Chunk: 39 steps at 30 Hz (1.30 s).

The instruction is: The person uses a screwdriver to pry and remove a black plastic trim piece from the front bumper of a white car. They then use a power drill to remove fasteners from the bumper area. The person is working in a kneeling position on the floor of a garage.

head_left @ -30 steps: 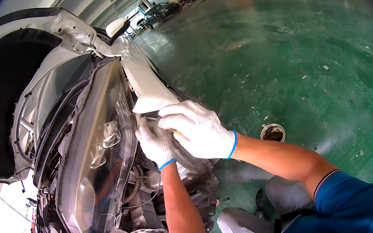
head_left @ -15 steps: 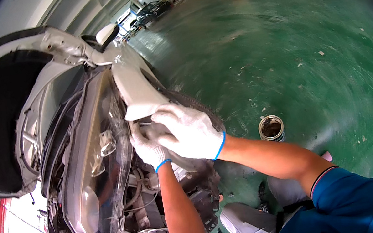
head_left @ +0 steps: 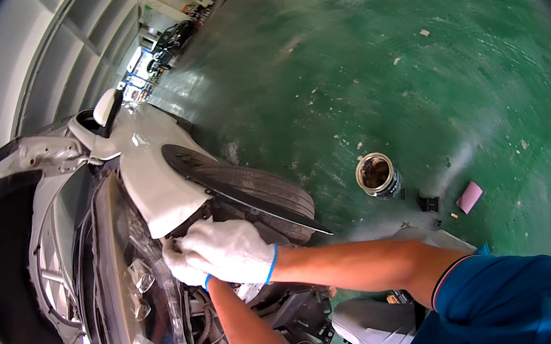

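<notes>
Two white-gloved hands, L hand [head_left: 182, 264] & R hand [head_left: 230, 250], work close together, R overlapping L. Fingers of both are curled in; can't tell what, if anything, they grip. Directly beyond the fingertips = front end of 1 white fender [head_left: 160, 189]; contact unclear. Just L of the L hand = 1 clear-lens headlight [head_left: 140, 292], running alongside fender, so both hands sit approx. b/w the two parts. Exposed front-end parts [head_left: 304, 317] lie below, nr the wrists. R of the fender: 1 tire [head_left: 271, 190]. Farther L, 1 raised hood [head_left: 4, 262] w/ black lining; up past the fender, 1 side mirror [head_left: 107, 108]. Out on the green floor [head_left: 493, 104], well R of the hands: 1 open can [head_left: 377, 174] w/ brown contents, 1 pink block [head_left: 469, 197], several pale scraps [head_left: 424, 32]. Far bkgd: 1 dark car [head_left: 174, 41].
</notes>
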Available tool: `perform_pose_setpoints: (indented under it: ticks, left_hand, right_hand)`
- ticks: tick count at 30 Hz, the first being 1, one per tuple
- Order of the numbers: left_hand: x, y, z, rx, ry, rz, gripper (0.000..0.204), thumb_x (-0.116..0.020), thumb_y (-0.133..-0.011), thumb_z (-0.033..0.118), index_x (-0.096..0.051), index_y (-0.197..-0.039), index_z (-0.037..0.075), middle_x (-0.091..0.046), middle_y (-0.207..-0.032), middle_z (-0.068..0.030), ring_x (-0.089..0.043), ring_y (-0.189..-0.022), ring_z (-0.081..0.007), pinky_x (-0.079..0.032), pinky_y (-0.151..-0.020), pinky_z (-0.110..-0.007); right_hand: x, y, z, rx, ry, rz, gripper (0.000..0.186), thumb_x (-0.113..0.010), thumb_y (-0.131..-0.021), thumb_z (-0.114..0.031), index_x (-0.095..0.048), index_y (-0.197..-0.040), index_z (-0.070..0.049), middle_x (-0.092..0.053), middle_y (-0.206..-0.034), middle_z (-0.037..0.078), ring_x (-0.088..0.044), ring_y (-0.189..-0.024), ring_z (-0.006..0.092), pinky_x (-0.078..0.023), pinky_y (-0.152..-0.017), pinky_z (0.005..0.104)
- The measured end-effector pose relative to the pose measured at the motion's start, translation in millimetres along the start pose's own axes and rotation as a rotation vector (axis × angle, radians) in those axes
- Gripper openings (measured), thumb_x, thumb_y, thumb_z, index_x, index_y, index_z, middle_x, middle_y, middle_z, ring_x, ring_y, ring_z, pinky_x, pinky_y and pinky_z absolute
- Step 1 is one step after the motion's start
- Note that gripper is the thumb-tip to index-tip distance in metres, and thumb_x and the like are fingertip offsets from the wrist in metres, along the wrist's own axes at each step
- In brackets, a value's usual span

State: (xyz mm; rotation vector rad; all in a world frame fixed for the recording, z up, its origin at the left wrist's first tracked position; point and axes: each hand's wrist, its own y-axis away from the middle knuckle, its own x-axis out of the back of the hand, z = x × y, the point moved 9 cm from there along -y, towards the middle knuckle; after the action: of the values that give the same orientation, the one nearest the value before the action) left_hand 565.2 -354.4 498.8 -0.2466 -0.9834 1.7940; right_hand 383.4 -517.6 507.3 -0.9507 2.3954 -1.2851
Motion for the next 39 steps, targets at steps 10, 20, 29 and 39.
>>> perform_pose_setpoints:
  ticks: [10,20,29,39]
  left_hand:
    - [14,2,-8,-0.036,-0.152,-0.013,0.038,-0.072,-0.089,0.018,-0.071,-0.123,0.0,-0.075,-0.115,-0.0146,-0.072,-0.101,-0.0247,-0.061,-0.083,-0.039]
    - [20,-4,-6,-0.066,-0.183,-0.026,0.038,-0.073,-0.088,0.017,-0.072,-0.122,0.0,-0.076,-0.114,-0.015,-0.073,-0.1,-0.0244,-0.061,-0.084,-0.039]
    - [12,-2,9,-0.097,-0.185,-0.042,0.038,-0.075,-0.087,0.017,-0.073,-0.121,0.0,-0.076,-0.113,-0.0153,-0.074,-0.099,-0.0242,-0.061,-0.085,-0.038]
    - [1,-23,16,-0.18,-0.05,-0.126,0.039,-0.076,-0.086,0.017,-0.074,-0.12,-0.001,-0.077,-0.113,-0.0157,-0.075,-0.098,-0.0239,-0.061,-0.086,-0.038]
  right_hand:
    - [-8,0,-3,-0.201,-0.101,-0.131,0.018,-0.068,-0.09,-0.019,-0.065,-0.105,-0.009,-0.064,-0.111,0.007,-0.065,-0.092,0.0269,-0.055,-0.077,0.0413]
    - [10,2,0,-0.157,-0.181,0.155,0.018,-0.07,-0.089,-0.022,-0.064,-0.098,-0.008,-0.062,-0.094,0.008,-0.067,-0.085,0.0253,-0.056,-0.068,0.0395]
    - [2,4,-3,0.017,-0.235,0.196,0.01,-0.069,-0.088,-0.021,-0.065,-0.089,-0.012,-0.065,-0.087,0.007,-0.067,-0.079,0.0277,-0.056,-0.068,0.0445]
    - [23,-11,12,-0.217,-0.408,0.128,0.02,-0.067,-0.093,-0.027,-0.066,-0.097,-0.007,-0.068,-0.089,0.019,-0.072,-0.081,0.0345,-0.058,-0.071,0.0454]
